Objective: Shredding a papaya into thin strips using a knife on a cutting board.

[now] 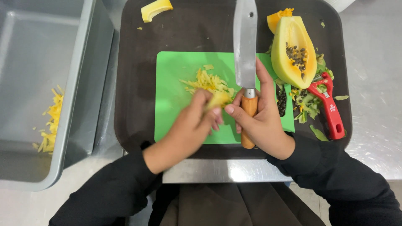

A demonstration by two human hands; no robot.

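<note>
Your left hand (pixel 197 119): fingers curled shut around a yellow fruit piece (pixel 218 99) over the smooth green board (pixel 176 100).
Your right hand (pixel 260 121): wrapped tight on the wooden-handled knife (pixel 246 50), steel blade pointing away.
Shreds (pixel 209 82): pale yellow, on the board.
Halved papaya (pixel 293 50): seeded, right of the blade.
Red peeler (pixel 331 106): among green peelings.
Surface: dark tray (pixel 138 83) on steel counter; grey bin (pixel 71 96) at left.

Green plastic cutting board (pixel 176 121) on dark tray (pixel 134 62); halved yellow papaya (pixel 293 50) right; red peeler (pixel 331 109) near-right; grey plastic bin (pixel 37 50) left.
</note>
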